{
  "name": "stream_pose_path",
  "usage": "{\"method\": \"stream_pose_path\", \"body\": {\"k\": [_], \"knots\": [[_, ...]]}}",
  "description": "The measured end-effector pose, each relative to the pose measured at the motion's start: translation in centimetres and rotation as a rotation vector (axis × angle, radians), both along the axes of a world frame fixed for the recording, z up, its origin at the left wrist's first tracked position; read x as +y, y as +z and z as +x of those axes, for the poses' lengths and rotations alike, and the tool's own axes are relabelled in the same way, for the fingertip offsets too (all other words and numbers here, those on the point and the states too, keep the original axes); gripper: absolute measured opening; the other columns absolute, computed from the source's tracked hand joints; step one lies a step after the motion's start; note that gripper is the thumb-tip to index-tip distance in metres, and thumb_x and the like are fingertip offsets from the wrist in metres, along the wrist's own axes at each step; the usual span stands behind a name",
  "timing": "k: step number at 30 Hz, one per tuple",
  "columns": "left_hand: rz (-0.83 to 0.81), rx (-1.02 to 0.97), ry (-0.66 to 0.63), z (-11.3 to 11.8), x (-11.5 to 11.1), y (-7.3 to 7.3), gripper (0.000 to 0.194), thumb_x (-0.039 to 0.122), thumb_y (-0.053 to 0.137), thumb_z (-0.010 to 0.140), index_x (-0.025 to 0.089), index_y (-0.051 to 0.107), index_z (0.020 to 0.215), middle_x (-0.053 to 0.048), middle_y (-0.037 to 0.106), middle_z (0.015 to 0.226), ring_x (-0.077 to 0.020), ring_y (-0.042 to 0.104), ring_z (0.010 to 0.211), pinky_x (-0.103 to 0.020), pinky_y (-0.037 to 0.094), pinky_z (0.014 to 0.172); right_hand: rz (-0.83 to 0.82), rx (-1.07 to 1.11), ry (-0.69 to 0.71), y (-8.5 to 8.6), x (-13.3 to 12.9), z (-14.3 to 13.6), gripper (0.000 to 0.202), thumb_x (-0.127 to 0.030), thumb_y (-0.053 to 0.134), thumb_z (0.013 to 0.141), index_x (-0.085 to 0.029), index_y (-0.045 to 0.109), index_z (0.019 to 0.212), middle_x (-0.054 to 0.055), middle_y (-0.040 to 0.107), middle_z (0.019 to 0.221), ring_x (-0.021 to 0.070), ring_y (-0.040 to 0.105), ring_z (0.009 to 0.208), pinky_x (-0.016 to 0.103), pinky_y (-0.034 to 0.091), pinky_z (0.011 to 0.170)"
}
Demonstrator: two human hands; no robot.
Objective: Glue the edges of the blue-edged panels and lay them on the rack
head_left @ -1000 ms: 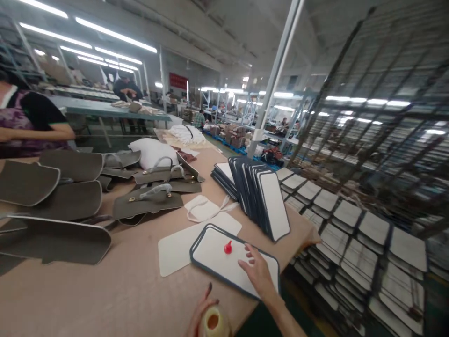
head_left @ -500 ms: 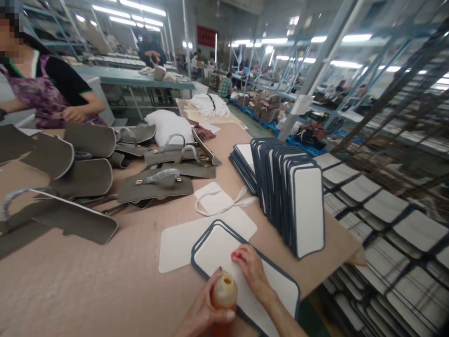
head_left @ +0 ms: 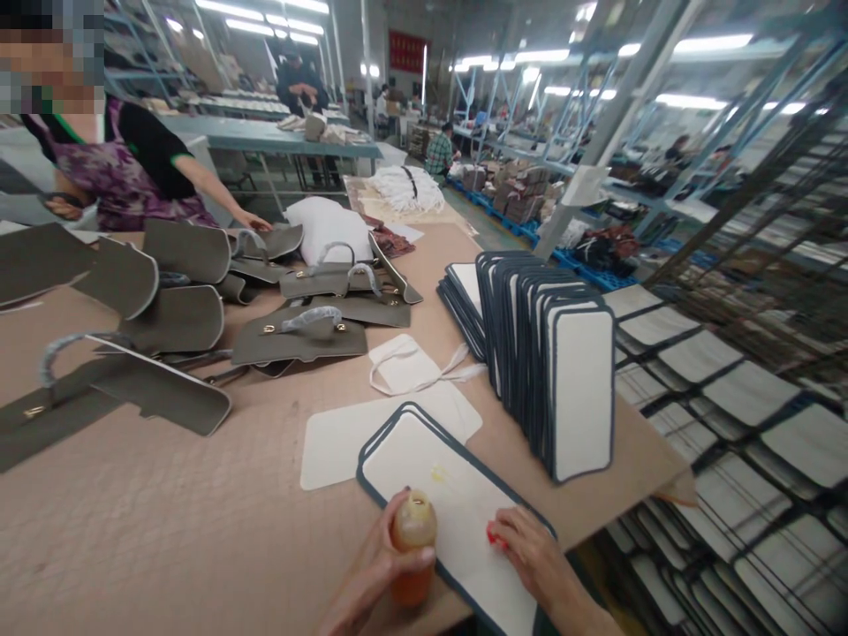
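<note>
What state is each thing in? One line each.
Translucent bottle: uncapped, amber liquid inside, held in left grip
Red cap: off the bottle, pinched in right grip
Nearest dark-edged white panel: lying flat, yellowish smear on top
Dark-edged panel row: standing on edge, leaning
Ceiling lights: lit

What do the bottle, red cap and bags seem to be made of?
Bottle: translucent, probably plastic, possibly glass; amber contents show through.
Red cap: likely plastic, evenly bright, finish unclear.
Bags: perhaps leather or imitation, smooth matte grey-brown with pale edges.
</note>
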State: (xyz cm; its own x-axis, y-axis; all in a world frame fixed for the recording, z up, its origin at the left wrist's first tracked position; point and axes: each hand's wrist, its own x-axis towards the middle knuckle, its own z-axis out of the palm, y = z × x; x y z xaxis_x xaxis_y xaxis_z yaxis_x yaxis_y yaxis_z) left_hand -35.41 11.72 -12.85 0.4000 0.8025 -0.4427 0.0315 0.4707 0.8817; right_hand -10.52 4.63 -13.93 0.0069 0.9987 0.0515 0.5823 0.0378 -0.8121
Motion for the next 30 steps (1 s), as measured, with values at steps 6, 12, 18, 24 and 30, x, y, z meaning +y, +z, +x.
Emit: {"method": "stream_pose_path", "body": {"k": [6, 12, 18, 24, 30], "knots": [[0.021, -0.005, 0.046, 0.2, -0.5, 0.5, 0.088, 0.041, 0.082, 0.049, 0.014, 0.05, 0.126, -0.015, 0.058, 0.124, -0.0324, 0.052, 0.117, -0.038, 0.038, 0.102, -0.036, 0.252, -0.436, 3.2, -3.8, 4.2, 0.025, -0.049, 0.072, 0.067, -0.025, 0.073, 0.073, 0.008, 0.072, 0.081, 0.0231, 0.066, 0.079, 0.03, 0.053, 0.072], [0.087, 0.015, 0.066, 0.0, -1.1, 1.0, 0.084, 0.037, 0.081, 0.05, 0.013, 0.05, 0.124, -0.017, 0.053, 0.13, -0.0317, 0.048, 0.12, -0.038, 0.035, 0.105, 0.029, 0.674, -0.548, 6.4, 0.4, 1.6, 0.044, -0.063, 0.064, 0.069, -0.02, 0.07, 0.076, 0.008, 0.071, 0.085, 0.0214, 0.066, 0.081, 0.038, 0.055, 0.08], [0.245, 0.152, 0.084, 0.5, -1.4, -0.1, 0.076, 0.037, 0.083, 0.038, 0.017, 0.062, 0.108, -0.014, 0.049, 0.128, -0.0356, 0.042, 0.125, -0.043, 0.03, 0.108, -0.015, 0.585, -0.177, 7.0, 5.1, -5.7, 0.035, -0.051, 0.073, 0.065, -0.018, 0.071, 0.074, 0.008, 0.07, 0.082, 0.0211, 0.063, 0.083, 0.038, 0.049, 0.083], [0.25, 0.148, 0.076, 0.5, -2.0, -0.7, 0.077, 0.028, 0.082, 0.042, 0.016, 0.06, 0.115, -0.016, 0.04, 0.139, -0.0361, 0.034, 0.131, -0.045, 0.026, 0.11, -0.083, 0.441, 0.092, 6.3, 6.8, -7.4, 0.02, -0.036, 0.069, 0.073, -0.017, 0.065, 0.068, 0.0, 0.063, 0.07, 0.015, 0.058, 0.07, 0.032, 0.047, 0.071], [0.235, 0.128, 0.08, 1.1, -1.8, -0.5, 0.072, 0.024, 0.08, 0.04, 0.015, 0.063, 0.109, -0.018, 0.042, 0.136, -0.0368, 0.035, 0.13, -0.044, 0.023, 0.111, -0.095, 0.324, 0.184, 6.7, 6.6, -7.3, 0.01, -0.026, 0.063, 0.076, -0.018, 0.065, 0.07, -0.001, 0.061, 0.073, 0.0153, 0.057, 0.072, 0.027, 0.044, 0.068]]}}
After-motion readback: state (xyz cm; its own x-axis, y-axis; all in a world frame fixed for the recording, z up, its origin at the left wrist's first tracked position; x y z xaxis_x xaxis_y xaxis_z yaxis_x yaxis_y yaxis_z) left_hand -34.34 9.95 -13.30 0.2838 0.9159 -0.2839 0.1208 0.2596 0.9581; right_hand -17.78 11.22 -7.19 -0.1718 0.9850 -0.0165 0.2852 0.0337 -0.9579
